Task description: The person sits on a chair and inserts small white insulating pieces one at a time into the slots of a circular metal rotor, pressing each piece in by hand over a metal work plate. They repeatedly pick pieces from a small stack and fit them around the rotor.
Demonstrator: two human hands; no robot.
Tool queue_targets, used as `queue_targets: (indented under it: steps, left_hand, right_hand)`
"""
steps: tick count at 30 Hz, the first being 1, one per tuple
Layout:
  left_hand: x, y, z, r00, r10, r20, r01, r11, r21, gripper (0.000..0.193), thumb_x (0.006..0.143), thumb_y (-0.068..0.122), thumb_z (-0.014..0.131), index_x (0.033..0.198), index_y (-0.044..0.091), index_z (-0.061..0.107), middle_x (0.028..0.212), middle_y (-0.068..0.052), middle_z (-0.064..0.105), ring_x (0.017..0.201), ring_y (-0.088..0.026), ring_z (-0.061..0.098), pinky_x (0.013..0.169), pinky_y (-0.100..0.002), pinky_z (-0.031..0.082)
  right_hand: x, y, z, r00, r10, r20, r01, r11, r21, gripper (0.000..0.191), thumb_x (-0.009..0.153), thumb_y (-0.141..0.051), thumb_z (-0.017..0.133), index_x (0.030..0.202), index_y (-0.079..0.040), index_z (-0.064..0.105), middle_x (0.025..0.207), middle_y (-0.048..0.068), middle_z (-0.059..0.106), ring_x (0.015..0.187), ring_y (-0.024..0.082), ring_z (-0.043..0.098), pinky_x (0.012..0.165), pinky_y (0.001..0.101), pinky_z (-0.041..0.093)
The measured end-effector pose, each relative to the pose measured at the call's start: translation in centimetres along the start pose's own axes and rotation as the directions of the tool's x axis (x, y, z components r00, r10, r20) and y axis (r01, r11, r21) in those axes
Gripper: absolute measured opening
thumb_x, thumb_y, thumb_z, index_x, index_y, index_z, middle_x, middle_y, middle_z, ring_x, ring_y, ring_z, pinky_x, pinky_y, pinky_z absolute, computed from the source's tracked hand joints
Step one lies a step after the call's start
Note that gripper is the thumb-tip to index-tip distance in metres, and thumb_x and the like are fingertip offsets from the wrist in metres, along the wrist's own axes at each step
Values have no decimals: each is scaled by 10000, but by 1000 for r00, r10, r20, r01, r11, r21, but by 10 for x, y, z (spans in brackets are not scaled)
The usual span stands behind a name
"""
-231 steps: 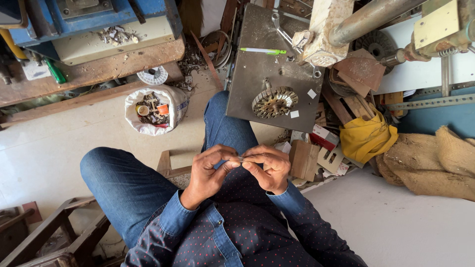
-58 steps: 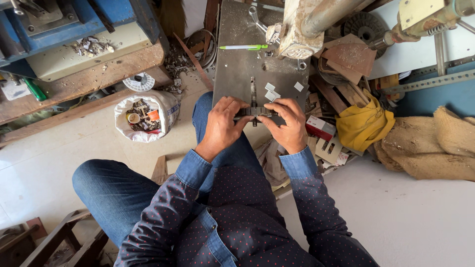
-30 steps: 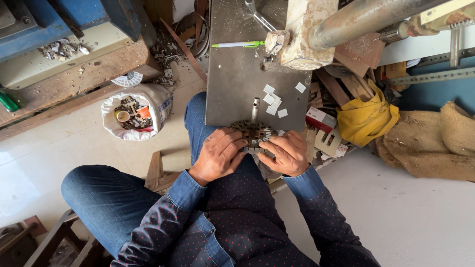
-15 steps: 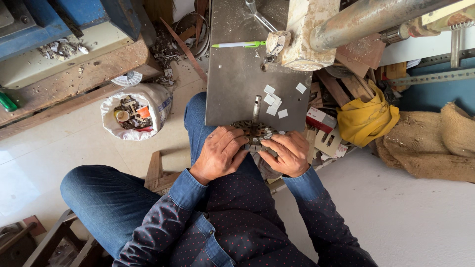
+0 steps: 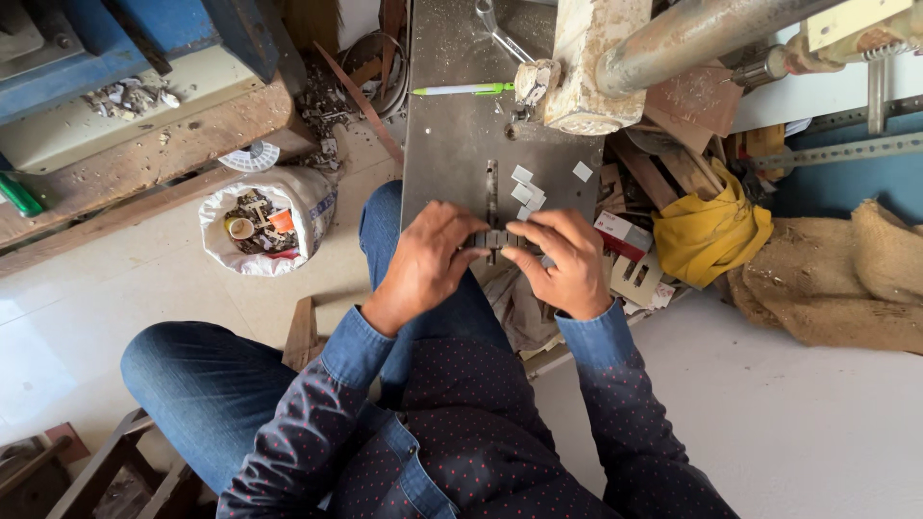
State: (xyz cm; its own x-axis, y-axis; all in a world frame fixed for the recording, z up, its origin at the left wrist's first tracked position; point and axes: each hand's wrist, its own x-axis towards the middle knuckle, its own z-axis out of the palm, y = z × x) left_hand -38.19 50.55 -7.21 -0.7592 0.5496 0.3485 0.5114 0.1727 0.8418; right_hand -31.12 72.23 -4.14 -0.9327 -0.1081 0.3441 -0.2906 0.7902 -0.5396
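Note:
I sit at a grey metal work plate (image 5: 442, 144) with a narrow slot in its middle. My left hand (image 5: 425, 261) and my right hand (image 5: 565, 259) pinch the two ends of a small dark metal part (image 5: 492, 238), which lies across the slot at the plate's near edge. Fingers hide most of the part. Several small white paper squares (image 5: 529, 187) lie on the plate just beyond my right hand. A green and white pen (image 5: 463, 89) rests farther back.
A white sack of scrap (image 5: 264, 223) stands on the floor to the left. A wooden block and metal pipe (image 5: 615, 53) overhang the plate's far right. Yellow cloth (image 5: 707, 235), burlap (image 5: 846, 279) and wood offcuts crowd the right side.
Both hands have lifted from a round toothed metal piece near my lap and moved forward onto the plate, now holding a small dark part across the slot.

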Motion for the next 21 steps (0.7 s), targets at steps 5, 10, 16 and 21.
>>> queue_targets:
  steps: [5, 10, 16, 21]
  left_hand:
    - [10, -9, 3, 997, -74, -8, 73, 996, -50, 326, 811, 97, 821, 1105, 20, 703, 1042, -128, 647, 1003, -343, 616, 877, -426, 510]
    - [14, -19, 9, 982, -190, -13, 187, 976, -115, 360, 792, 100, 831, 1115, 6, 702, 981, -133, 646, 954, -325, 638, 847, -407, 512]
    - [22, -32, 18, 961, -272, -56, 261, 954, -151, 357, 804, 129, 839, 1117, 14, 714, 988, -128, 672, 884, -289, 678, 790, -380, 537]
    - [22, -39, 18, 949, -314, -19, 308, 939, -152, 375, 810, 150, 841, 1127, 4, 705, 987, -130, 672, 850, -267, 686, 768, -371, 545]
  right_hand:
    - [20, -6, -3, 1000, 0, 29, 0, 1000, 2, 246, 916, -148, 786, 1144, -63, 752, 1064, 102, 655, 971, 297, 624, 827, 406, 521]
    - [31, 6, 5, 1000, 15, 10, -15, 1000, 19, 241, 937, -145, 769, 1165, -68, 752, 1077, 109, 657, 964, 294, 623, 826, 401, 514]
    - [44, 17, 14, 1000, 6, -9, -5, 999, 40, 242, 935, -131, 763, 1173, -84, 755, 1081, 92, 672, 990, 298, 632, 853, 400, 524]
    - [45, 19, 16, 1000, 21, 13, -22, 997, 69, 238, 941, -139, 759, 1175, -94, 756, 1076, 84, 677, 995, 292, 637, 855, 395, 525]
